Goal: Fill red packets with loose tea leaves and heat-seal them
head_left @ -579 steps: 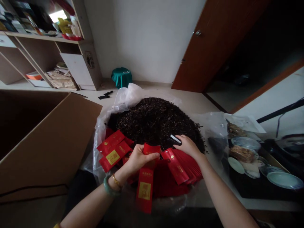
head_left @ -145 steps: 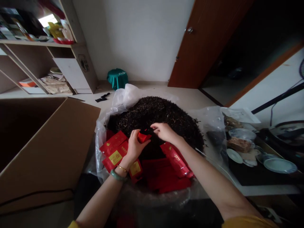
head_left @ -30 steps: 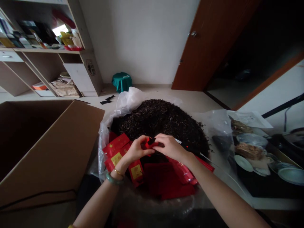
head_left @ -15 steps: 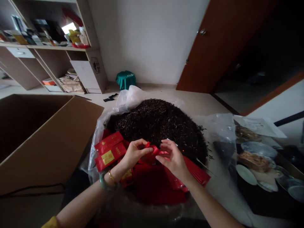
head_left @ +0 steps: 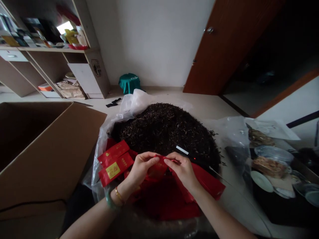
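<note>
A small red packet [head_left: 157,168] is pinched along its top edge by both hands. My left hand [head_left: 141,166] grips its left corner between thumb and fingers; my right hand [head_left: 181,167] grips the right corner. Behind them rises a big heap of dark, dry tea-like leaves [head_left: 164,127] in a clear plastic bag [head_left: 134,103]. Left of my left hand lie red packets, one with a yellow label [head_left: 113,170]. More flat red packets [head_left: 208,179] are stacked beyond my right wrist, and red material [head_left: 164,199] spreads below both hands.
A large open cardboard box [head_left: 57,142] stands at the left. Beside my right hand a dark device with a pale display [head_left: 182,150] and a red light lies against the heap. At the right, a dark surface carries a pale dish [head_left: 261,181] and clear containers [head_left: 274,155].
My right hand's fingers have closed onto the packet's edge, and both hands have come together. The packet's top is now stretched straight. The view has shifted slightly.
</note>
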Demonstrator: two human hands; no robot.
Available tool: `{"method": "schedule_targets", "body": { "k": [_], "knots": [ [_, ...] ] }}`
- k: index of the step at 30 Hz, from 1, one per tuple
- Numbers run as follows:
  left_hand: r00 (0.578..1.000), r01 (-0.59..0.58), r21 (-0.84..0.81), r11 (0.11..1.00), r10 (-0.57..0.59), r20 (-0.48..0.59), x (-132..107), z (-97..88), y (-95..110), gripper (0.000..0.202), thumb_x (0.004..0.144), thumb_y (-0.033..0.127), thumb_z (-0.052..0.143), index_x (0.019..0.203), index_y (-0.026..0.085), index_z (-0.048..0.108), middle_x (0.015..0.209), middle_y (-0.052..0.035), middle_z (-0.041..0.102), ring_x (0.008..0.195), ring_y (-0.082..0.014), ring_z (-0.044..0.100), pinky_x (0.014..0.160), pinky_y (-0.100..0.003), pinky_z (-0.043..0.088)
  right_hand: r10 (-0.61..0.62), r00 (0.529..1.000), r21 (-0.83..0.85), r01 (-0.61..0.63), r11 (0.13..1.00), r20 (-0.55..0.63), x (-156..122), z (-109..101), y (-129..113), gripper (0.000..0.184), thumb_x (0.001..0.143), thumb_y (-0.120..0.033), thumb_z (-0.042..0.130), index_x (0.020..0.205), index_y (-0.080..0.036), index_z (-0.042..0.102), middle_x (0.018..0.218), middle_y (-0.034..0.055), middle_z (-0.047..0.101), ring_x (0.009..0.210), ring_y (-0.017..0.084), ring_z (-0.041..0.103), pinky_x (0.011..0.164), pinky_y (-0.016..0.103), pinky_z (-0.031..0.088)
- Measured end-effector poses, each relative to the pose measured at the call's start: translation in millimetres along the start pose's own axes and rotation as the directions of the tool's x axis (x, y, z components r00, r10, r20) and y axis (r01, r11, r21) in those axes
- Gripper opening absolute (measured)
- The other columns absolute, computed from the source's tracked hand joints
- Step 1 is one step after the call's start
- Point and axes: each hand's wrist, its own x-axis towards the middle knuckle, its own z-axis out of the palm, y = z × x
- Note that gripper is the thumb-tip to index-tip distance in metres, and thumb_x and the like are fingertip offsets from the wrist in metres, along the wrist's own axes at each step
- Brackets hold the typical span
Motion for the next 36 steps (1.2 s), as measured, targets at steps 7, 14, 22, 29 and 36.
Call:
{"method": "schedule_targets", "body": {
  "k": [7,14,22,29,36],
  "knots": [
    [1.0,-0.015,-0.003,1.0,0.015,0.005,0,-2.1,1,0.037,0.047,0.038,0.089,0.068,0.012,0.072,0.061,-0.0044,0.07,0.049,-0.0123,0.06,0.048,-0.022,0.046,0.035,0.999,0.022,-0.034,0.999,-0.031,-3,12,-9,0.026,0.07,-0.039,0.072,0.085,-0.019,0.067,0.077,0.0029,0.067,0.07,0.018,0.062,0.064,0.028,0.05],
    [0.995,-0.097,0.013,0.995,0.097,0.027,-3,-5.5,15,0.034,0.05,0.041,0.088,0.067,0.014,0.075,0.067,-0.0035,0.073,0.06,-0.0115,0.06,0.06,-0.022,0.047,-0.093,0.995,-0.078,0.089,0.993,-0.039,4,16,-18,0.018,0.071,-0.038,0.074,0.067,-0.02,0.073,0.065,0.0007,0.061,0.063,0.014,0.055,0.062,0.026,0.046],
    [0.991,-0.129,0.036,0.991,0.129,0.026,-4,-7.7,20,0.032,0.053,0.042,0.086,0.069,0.016,0.075,0.067,-0.0021,0.072,0.061,-0.011,0.06,0.062,-0.022,0.047,-0.113,0.993,-0.077,0.114,0.99,0.014,8,11,-21,0.017,0.074,-0.039,0.073,0.076,-0.023,0.078,0.059,-0.0007,0.056,0.058,0.013,0.052,0.055,0.025,0.042],
    [0.974,-0.227,0.129,0.965,0.225,0.03,3,-15.2,21,0.028,0.051,0.036,0.087,0.063,0.015,0.072,0.068,-0.0033,0.071,0.063,-0.0131,0.061,0.063,-0.023,0.049,-0.155,0.987,-0.079,0.158,0.984,0.04,16,10,-25,0.015,0.071,-0.037,0.076,0.075,-0.023,0.078,0.061,0.0009,0.062,0.058,0.013,0.054,0.054,0.025,0.043],
    [0.974,-0.098,0.138,0.986,0.067,0.215,1,-12.3,26,0.049,0.052,0.033,0.088,0.095,0.017,0.071,0.085,-0.0026,0.072,0.074,-0.0149,0.064,0.067,-0.023,0.049,-0.194,0.981,-0.085,0.195,0.977,0.02,23,14,-28,0.014,0.071,-0.037,0.075,0.073,-0.022,0.078,0.059,0.0,0.061,0.056,0.012,0.053,0.053,0.024,0.043]
  ]
}}
